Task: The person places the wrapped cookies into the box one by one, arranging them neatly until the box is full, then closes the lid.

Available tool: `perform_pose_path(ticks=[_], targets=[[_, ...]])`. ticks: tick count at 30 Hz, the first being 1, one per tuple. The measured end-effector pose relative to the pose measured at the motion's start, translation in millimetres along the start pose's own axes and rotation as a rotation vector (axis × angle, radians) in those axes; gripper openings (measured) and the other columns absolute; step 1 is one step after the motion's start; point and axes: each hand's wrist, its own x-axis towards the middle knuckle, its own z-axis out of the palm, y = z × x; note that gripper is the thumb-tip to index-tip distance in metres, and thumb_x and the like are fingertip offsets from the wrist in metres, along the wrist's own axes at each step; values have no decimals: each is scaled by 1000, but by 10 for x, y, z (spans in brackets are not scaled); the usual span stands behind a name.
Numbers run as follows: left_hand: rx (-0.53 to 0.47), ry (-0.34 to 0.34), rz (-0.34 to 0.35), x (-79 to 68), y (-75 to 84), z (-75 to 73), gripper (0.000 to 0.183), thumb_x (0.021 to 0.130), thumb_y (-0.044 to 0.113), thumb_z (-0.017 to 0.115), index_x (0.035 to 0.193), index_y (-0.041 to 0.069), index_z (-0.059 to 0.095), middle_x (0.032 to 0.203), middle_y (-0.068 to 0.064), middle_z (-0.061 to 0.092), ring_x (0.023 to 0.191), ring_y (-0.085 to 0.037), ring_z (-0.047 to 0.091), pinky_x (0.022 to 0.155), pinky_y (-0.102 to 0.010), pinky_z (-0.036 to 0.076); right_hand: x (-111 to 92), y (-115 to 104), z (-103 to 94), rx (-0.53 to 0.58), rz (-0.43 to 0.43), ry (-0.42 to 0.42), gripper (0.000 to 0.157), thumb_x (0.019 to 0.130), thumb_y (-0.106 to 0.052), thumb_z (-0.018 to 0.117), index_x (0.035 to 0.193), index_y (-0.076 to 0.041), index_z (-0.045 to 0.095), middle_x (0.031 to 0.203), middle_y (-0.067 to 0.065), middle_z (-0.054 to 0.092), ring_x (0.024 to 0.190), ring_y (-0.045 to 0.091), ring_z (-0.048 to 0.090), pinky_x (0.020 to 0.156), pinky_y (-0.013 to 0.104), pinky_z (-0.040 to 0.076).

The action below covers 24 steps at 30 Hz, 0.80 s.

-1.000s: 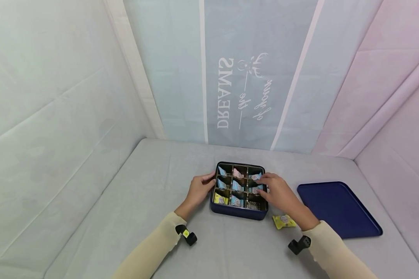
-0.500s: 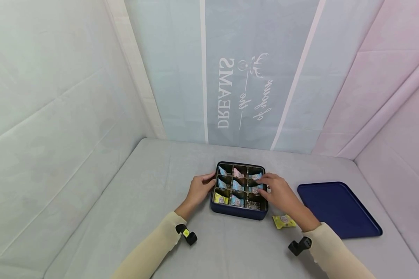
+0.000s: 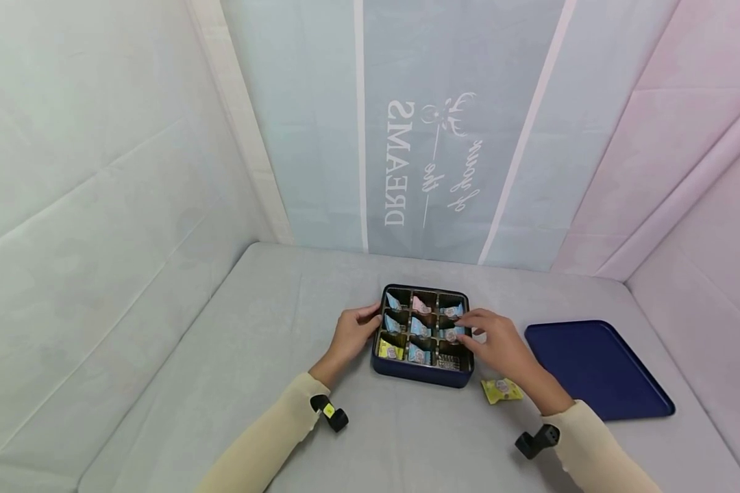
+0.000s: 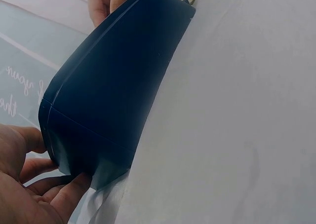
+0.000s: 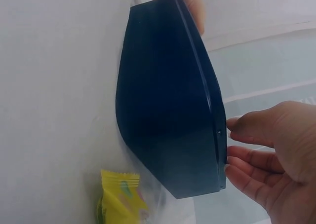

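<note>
A dark blue tin [image 3: 422, 373] with a grid of compartments stands on the table. Blue wrapped candies [image 3: 419, 327], a pink one [image 3: 421, 306] and a yellow one [image 3: 391, 350] sit in its compartments; the front right one shows a bare patterned bottom. My left hand [image 3: 351, 334] rests its fingers and thumb against the tin's left side. Over the right rim, my right hand [image 3: 496, 342] has thumb and fingers apart at a blue candy [image 3: 450, 334] in the middle right compartment. In the right wrist view its fingertips stand at the rim, the candy hidden behind the wall.
Right of the tin, another yellow wrapped candy [image 3: 501, 391] lies on the table beneath the right forearm. A dark blue lid [image 3: 598, 370] lies farther right. Fabric-covered walls [image 3: 321, 137] stand around the grey table.
My right hand has drawn slightly to the right, its thumb and fingers a little looser about the blue candy. The left hand and the tin look the same.
</note>
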Motion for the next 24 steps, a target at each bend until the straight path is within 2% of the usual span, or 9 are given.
perform_pose_path(ticks=[3, 10, 16, 24], targets=[[-4, 2, 2, 2, 2, 0, 37, 101, 13, 65, 136, 6, 63, 134, -15, 64, 116, -28, 66, 86, -40, 59, -19, -9, -27, 20, -13, 16, 25, 84, -7, 83, 108, -3, 78, 109, 10, 71, 90, 26, 70, 69, 39, 61], [14, -8, -9, 3, 11, -4, 36, 100, 17, 66, 136, 11, 65, 134, -10, 65, 115, -22, 67, 86, -32, 59, -76, -48, -121, 58, -5, 57, 24, 83, -5, 83, 106, -4, 78, 110, 9, 73, 89, 27, 70, 69, 43, 61], [3, -13, -1, 4, 18, -12, 37, 100, 16, 66, 136, 11, 64, 134, -11, 65, 117, -24, 66, 90, -34, 57, -117, -35, -150, 47, 2, 71, 25, 82, -3, 84, 106, -6, 79, 109, 7, 73, 89, 26, 71, 70, 45, 61], [23, -14, -16, 11, 4, -18, 37, 100, 15, 65, 137, 10, 64, 134, -10, 65, 116, -21, 66, 88, -30, 57, -191, -55, -205, 49, 1, 82, 25, 82, -5, 84, 106, -7, 79, 107, 6, 73, 84, 24, 71, 67, 44, 60]])
